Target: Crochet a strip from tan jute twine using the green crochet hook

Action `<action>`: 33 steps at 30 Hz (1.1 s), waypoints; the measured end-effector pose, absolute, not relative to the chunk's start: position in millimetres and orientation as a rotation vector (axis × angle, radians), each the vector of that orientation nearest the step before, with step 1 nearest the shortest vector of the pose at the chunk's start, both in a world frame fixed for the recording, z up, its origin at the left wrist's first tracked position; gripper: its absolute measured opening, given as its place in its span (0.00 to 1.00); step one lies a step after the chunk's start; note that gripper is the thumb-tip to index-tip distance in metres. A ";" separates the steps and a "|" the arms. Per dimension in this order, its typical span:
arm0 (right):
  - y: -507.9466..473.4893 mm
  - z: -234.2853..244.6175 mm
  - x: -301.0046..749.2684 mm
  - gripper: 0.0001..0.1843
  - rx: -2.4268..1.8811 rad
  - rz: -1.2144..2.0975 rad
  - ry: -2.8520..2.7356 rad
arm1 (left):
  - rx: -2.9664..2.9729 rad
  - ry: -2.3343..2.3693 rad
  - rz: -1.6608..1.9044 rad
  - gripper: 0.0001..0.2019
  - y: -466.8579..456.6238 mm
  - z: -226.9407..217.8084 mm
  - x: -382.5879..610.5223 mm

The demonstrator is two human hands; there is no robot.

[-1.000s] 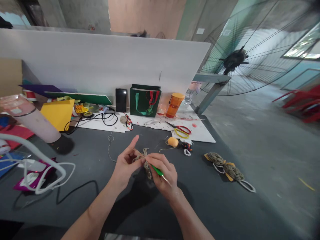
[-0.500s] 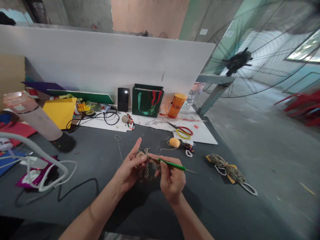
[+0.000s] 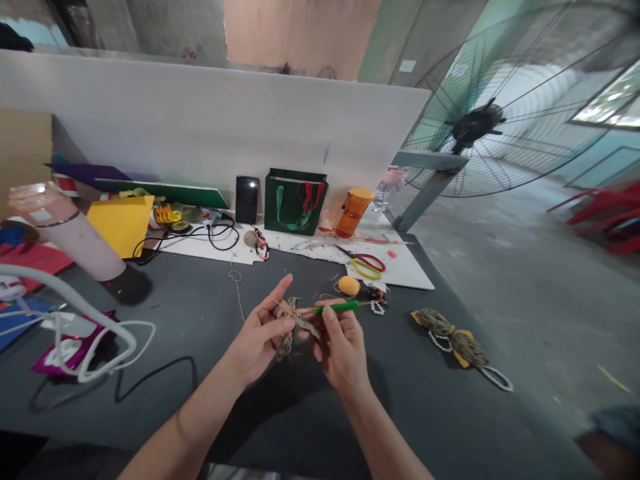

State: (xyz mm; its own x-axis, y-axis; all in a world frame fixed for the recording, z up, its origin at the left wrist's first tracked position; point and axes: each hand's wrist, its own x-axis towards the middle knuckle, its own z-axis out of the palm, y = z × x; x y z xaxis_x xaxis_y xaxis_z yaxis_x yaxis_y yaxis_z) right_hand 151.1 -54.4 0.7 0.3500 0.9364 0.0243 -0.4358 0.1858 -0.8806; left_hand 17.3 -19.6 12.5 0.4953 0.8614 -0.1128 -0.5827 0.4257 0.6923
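Note:
My left hand point(image 3: 263, 340) pinches a small grey-beige crochet piece point(image 3: 306, 325) between thumb and fingers, its index finger stretched up and away. In my right hand point(image 3: 345, 347) is a crochet hook with a green handle point(image 3: 340, 307), gripped like a pen and pointing left at the work. The hook's tip is lost among the stitches and fingers. Thin yarn point(image 3: 239, 290) runs over the dark table from a small beige ball point(image 3: 249, 238) towards my left hand. An orange-yellow ball point(image 3: 349, 286) lies just beyond my right hand.
Red-and-yellow-handled scissors point(image 3: 367, 261) lie on white board, behind them an orange bottle point(image 3: 353, 213), a green gift bag point(image 3: 295, 201) and a phone point(image 3: 247, 200). Yarn skeins point(image 3: 453, 337) rest at right. A pink tumbler point(image 3: 80, 237) and a white cable point(image 3: 120, 327) stand left. A fan point(image 3: 475, 127) is beyond.
The hook's handle has swung up to lie nearly level, and my right hand has turned with it. The crochet piece has shifted and folded between my fingers. A blurred shape appears at the lower right.

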 end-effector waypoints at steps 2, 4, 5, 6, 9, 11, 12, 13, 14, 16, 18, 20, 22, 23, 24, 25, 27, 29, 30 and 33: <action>-54.5 0.2 149.1 0.22 -0.922 1.042 -0.707 | 0.667 0.472 0.959 0.32 -20.6 11.8 18.5; -54.8 -0.6 148.0 0.21 -0.926 1.012 -0.748 | 0.689 0.478 0.966 0.32 -21.1 11.2 19.6; -55.1 -1.0 148.0 0.20 -0.933 0.999 -0.765 | 0.697 0.493 0.975 0.32 -21.1 11.1 20.1; -55.4 -1.3 148.2 0.19 -0.941 0.984 -0.782 | 0.704 0.510 0.987 0.32 -20.9 11.1 20.5; -56.6 -2.1 149.8 0.16 -0.950 0.920 -0.858 | 0.719 0.555 1.034 0.28 -20.0 12.1 21.1; -57.4 -3.0 150.8 0.12 -0.942 0.852 -0.933 | 0.725 0.593 1.069 0.27 -19.5 13.1 21.3; -57.8 -3.8 151.2 0.11 -0.939 0.811 -0.979 | 0.728 0.613 1.081 0.27 -19.3 13.4 21.4; -58.0 -4.7 151.7 0.09 -0.941 0.760 -1.030 | 0.731 0.632 1.088 0.29 -19.3 13.5 21.6; -58.1 -5.6 152.1 0.07 -0.942 0.700 -1.089 | 0.732 0.648 1.091 0.31 -19.3 13.4 21.9; -58.3 -7.3 152.9 0.07 -0.923 0.542 -1.228 | 0.724 0.671 1.097 0.35 -19.5 12.6 22.9; -58.5 -8.0 153.2 0.11 -0.890 0.359 -1.350 | 0.689 0.673 1.105 0.39 -19.9 11.3 24.2; -59.0 -7.8 152.6 0.15 -0.883 0.225 -1.396 | 0.640 0.650 1.080 0.41 -20.2 10.2 25.2; -59.8 -7.3 151.5 0.14 -0.914 0.201 -1.349 | 0.596 0.618 1.017 0.41 -20.4 9.6 25.3; -60.1 -7.2 150.8 0.11 -0.938 0.233 -1.304 | 0.581 0.604 0.982 0.41 -20.5 9.4 24.9; -60.5 -7.2 150.1 0.09 -0.962 0.287 -1.253 | 0.570 0.593 0.955 0.40 -20.5 9.4 24.3; -60.8 -7.4 149.5 0.06 -0.982 0.348 -1.202 | 0.561 0.584 0.934 0.40 -20.5 9.4 23.6; -61.5 -7.8 148.4 0.06 -1.015 0.452 -1.118 | 0.552 0.574 0.909 0.41 -20.2 9.6 21.8; -62.4 -7.8 147.7 0.09 -1.039 0.500 -1.064 | 0.557 0.571 0.894 0.41 -19.8 9.8 20.1; -62.8 -7.6 147.6 0.10 -1.050 0.506 -1.049 | 0.563 0.570 0.887 0.41 -19.5 10.0 19.3; -64.0 -6.5 148.1 0.12 -1.082 0.482 -1.034 | 0.583 0.571 0.881 0.39 -18.3 10.2 16.9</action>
